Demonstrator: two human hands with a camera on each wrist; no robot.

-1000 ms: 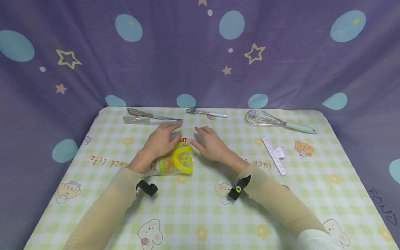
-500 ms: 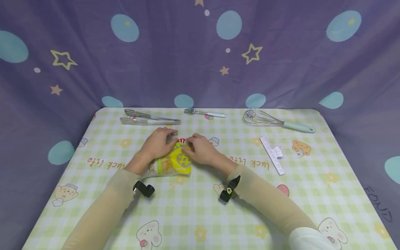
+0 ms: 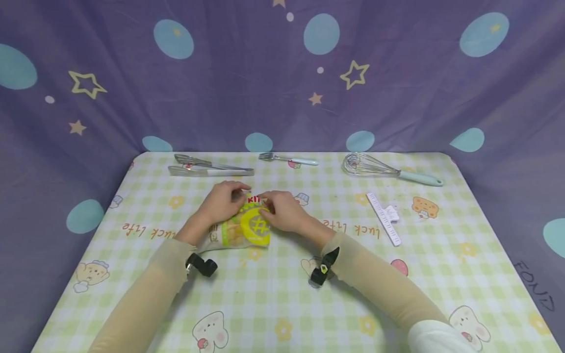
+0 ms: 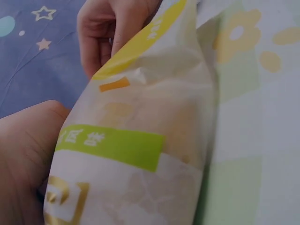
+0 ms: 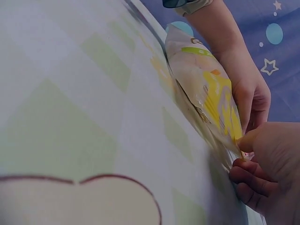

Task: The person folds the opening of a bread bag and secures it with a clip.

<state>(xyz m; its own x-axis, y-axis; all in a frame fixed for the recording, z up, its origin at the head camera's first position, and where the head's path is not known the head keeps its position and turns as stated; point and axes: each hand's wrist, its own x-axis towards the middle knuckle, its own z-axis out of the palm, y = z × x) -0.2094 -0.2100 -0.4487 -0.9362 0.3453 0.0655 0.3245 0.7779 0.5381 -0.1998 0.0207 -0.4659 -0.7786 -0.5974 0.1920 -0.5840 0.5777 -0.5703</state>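
Observation:
A snack bag (image 3: 247, 228), part see-through with yellow and green printing and tan food inside, lies at the middle of the table. My left hand (image 3: 222, 201) holds its far left edge, fingers bent and thumb close over the bag. My right hand (image 3: 284, 211) pinches the far right corner, near red letters; in the right wrist view the thumb and fingers (image 5: 253, 174) meet at that corner. The left wrist view shows the bag's side (image 4: 140, 154) close up, hiding part of both hands.
Metal tongs (image 3: 212, 171), a fork (image 3: 289, 159) and a whisk (image 3: 393, 171) lie along the back of the checked tablecloth (image 3: 265, 294). A white bag clip (image 3: 385, 220) lies to the right. A purple curtain (image 3: 247, 88) stands behind the table.
The right hand has moved left and in to the bag's far corner and taken hold of it. The left hand has drawn its fingers in at the edge, and the red letters show more.

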